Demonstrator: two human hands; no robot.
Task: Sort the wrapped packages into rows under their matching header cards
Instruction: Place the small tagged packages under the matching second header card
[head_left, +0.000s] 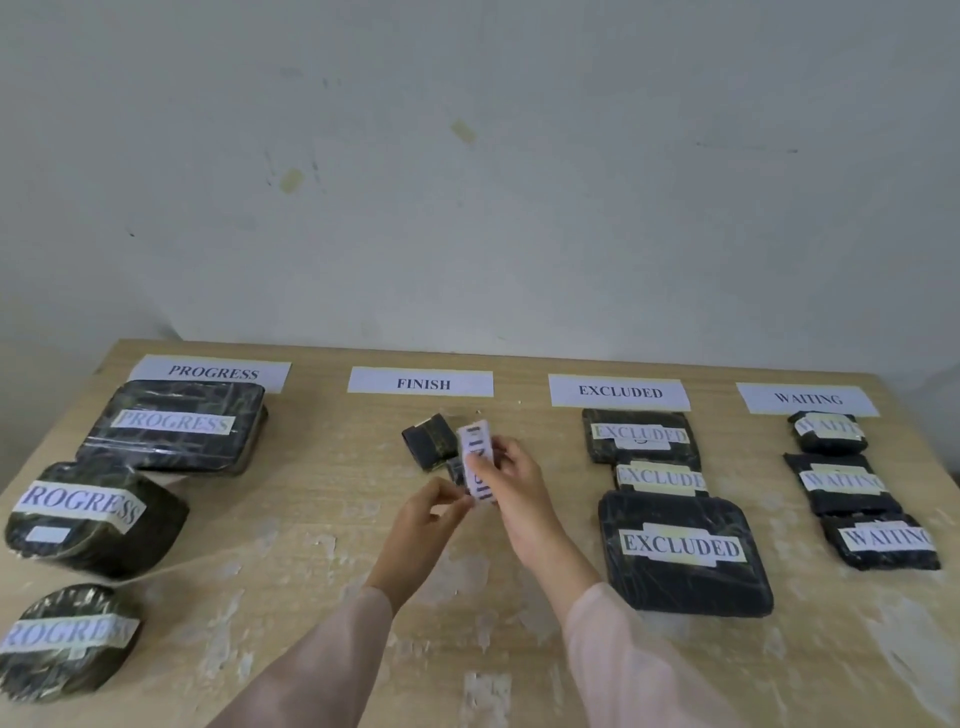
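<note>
Four white header cards lie along the table's far edge: PROGRESS (213, 372), FINISH (422, 383), EXCLUDED (619, 391) and WAITING (807, 399). Dark wrapped packages with white labels sit below three of them: three under PROGRESS (174, 423), three under EXCLUDED (680, 551), three under WAITING (841, 480). Below FINISH, a small dark package (428, 441) lies on the table. Both hands hold another small labelled package (477, 462) upright just beside it: my left hand (434, 512) pinches its lower end and my right hand (511, 475) grips its right side.
The wooden table (311, 519) has pale worn patches. A grey-white wall stands right behind it. The table's left edge runs close to the round PROGRESS packages (67, 639). Pink sleeves cover both forearms.
</note>
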